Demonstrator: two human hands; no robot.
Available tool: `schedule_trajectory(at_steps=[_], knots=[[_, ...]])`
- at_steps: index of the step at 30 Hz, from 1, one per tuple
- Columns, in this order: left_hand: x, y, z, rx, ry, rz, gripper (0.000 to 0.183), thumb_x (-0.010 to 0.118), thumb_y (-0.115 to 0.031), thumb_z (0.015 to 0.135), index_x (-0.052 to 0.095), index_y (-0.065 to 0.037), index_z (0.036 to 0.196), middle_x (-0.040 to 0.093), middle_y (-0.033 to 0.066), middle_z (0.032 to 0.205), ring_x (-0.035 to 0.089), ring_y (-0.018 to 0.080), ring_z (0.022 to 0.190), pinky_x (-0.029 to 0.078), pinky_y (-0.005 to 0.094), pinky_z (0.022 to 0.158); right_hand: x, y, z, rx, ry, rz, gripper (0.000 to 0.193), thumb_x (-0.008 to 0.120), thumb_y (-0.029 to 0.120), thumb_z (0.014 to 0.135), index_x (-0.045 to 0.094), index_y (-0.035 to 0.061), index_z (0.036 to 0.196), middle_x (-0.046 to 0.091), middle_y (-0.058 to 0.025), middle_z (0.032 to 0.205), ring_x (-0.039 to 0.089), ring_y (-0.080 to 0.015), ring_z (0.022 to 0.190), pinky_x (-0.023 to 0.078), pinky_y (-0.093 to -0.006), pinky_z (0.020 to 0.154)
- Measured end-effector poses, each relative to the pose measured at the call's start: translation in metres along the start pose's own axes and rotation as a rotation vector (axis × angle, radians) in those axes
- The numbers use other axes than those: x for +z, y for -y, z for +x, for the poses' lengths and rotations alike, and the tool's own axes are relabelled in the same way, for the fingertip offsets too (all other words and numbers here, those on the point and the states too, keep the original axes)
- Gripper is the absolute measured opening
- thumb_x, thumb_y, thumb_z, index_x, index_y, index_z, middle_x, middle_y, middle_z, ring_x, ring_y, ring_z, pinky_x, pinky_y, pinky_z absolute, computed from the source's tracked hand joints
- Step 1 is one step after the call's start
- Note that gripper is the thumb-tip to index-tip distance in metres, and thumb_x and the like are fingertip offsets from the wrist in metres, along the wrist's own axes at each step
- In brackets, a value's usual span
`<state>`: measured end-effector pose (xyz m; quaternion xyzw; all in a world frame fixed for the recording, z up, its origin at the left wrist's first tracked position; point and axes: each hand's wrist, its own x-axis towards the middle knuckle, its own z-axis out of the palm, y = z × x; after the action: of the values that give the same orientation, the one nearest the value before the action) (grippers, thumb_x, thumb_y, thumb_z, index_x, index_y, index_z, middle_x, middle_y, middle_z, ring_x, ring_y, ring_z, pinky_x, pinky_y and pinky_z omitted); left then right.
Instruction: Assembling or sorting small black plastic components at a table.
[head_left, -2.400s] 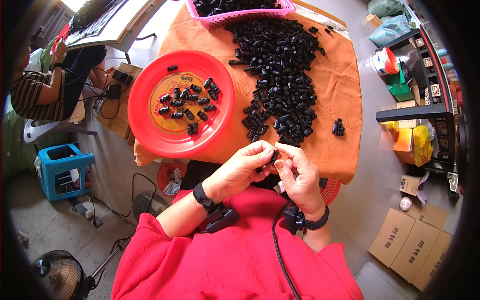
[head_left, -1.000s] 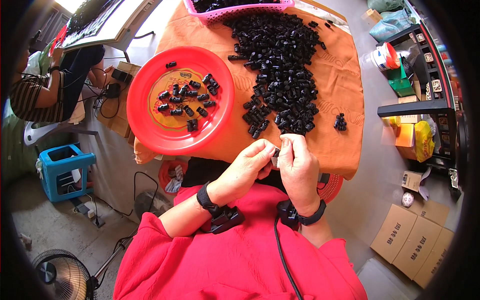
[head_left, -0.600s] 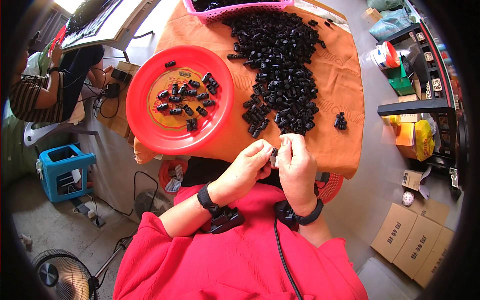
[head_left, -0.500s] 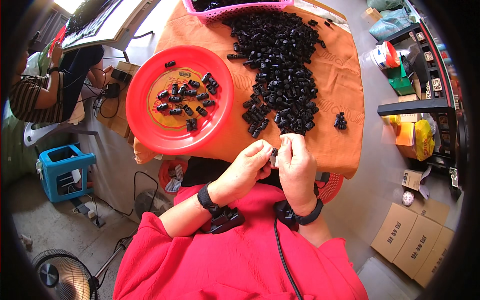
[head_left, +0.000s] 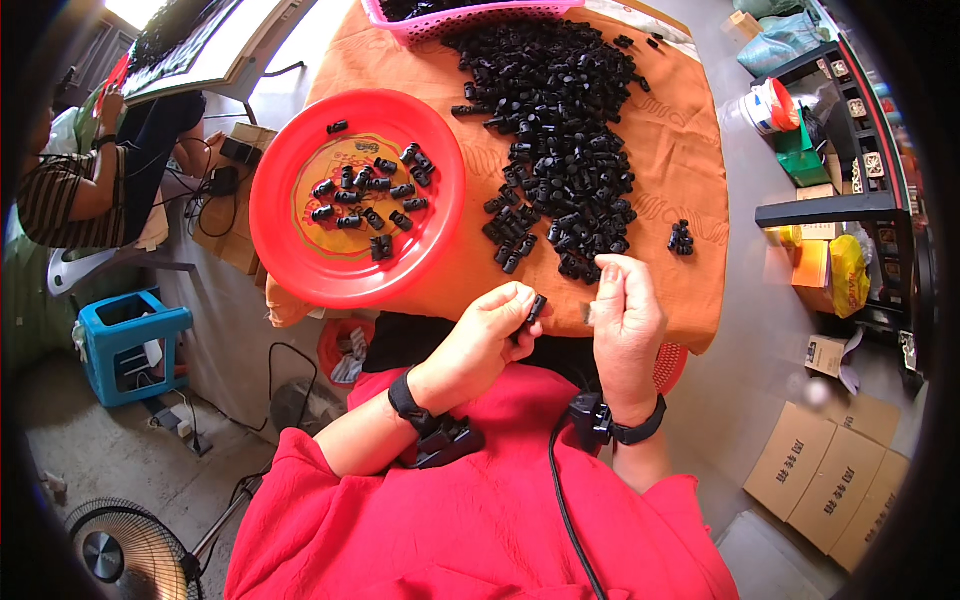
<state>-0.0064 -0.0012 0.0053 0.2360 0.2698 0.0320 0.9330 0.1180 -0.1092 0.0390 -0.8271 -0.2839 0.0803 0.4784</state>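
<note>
My left hand point(head_left: 487, 330), in front of the table's near edge, pinches a black cord lock point(head_left: 537, 308) between thumb and fingers. To its right and apart from it, my right hand point(head_left: 628, 318) is closed on a small, thin, greyish flat piece point(head_left: 588, 313), blurred and jutting from the fingers toward the left. Just beyond both hands lies a large heap of black cord locks point(head_left: 575, 150). Several more rest in the round red tray point(head_left: 285, 265) at the left.
An orange cloth point(head_left: 680, 130) covers the table. A pink basket point(head_left: 480, 22) of black parts stands at the far edge, and a small cord-lock cluster point(head_left: 681, 238) lies at right. A blue stool point(head_left: 130, 345) is at left, cartons point(head_left: 830, 490) at right. Another person point(head_left: 75, 190) sits far left.
My hands have parted: the right one has moved right, away from the cord lock, with the thin greyish piece. The left hand still holds the cord lock, now tilted and more visible.
</note>
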Motion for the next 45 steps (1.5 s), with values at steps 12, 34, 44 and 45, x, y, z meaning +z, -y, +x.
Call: schedule_trajectory(at_steps=[12, 34, 44, 45], knots=[[-0.004, 0.004, 0.004, -0.032, 0.021, -0.021, 0.013, 0.052, -0.020, 0.102, 0.055, -0.011, 0.094, 0.056, -0.0011, 0.089, 0.049, 0.0058, 0.076, 0.041, 0.0197, 0.065, 0.005, 0.006, -0.013, 0.088, 0.369, 0.128, 0.011, 0.057, 0.014, 0.099, 0.058, 0.0037, 0.101, 0.065, -0.0080, 0.068, 0.068, -0.0170, 0.061, 0.051, -0.0314, 0.052], [-0.010, -0.005, 0.002, -0.017, 0.147, 0.173, 0.018, 0.055, -0.029, 0.102, 0.057, -0.013, 0.095, 0.053, -0.0053, 0.081, 0.043, 0.0028, 0.068, 0.032, 0.0188, 0.057, 0.000, 0.010, -0.008, 0.100, 0.501, 0.265, 0.015, 0.056, 0.016, 0.101, 0.056, 0.0031, 0.093, 0.064, -0.0038, 0.072, 0.061, -0.0077, 0.064, 0.048, -0.0240, 0.056], [-0.019, -0.022, 0.000, -0.103, 0.203, -0.054, 0.021, 0.052, -0.024, 0.099, 0.057, -0.004, 0.098, 0.062, 0.0082, 0.082, 0.065, 0.0185, 0.070, 0.045, 0.0249, 0.049, 0.003, -0.004, -0.007, 0.222, 0.360, 0.339, 0.017, 0.054, 0.019, 0.102, 0.056, 0.0040, 0.095, 0.053, 0.0009, 0.066, 0.055, -0.0061, 0.059, 0.047, -0.0240, 0.054], [-0.022, -0.025, 0.003, -0.084, 0.232, -0.092, 0.022, 0.051, -0.024, 0.097, 0.057, -0.003, 0.099, 0.064, 0.0104, 0.085, 0.068, 0.0229, 0.076, 0.051, 0.0276, 0.053, 0.002, -0.007, -0.006, 0.203, 0.352, 0.338, 0.017, 0.054, 0.019, 0.102, 0.056, 0.0039, 0.095, 0.053, 0.0010, 0.066, 0.053, -0.0055, 0.058, 0.046, -0.0233, 0.053]])
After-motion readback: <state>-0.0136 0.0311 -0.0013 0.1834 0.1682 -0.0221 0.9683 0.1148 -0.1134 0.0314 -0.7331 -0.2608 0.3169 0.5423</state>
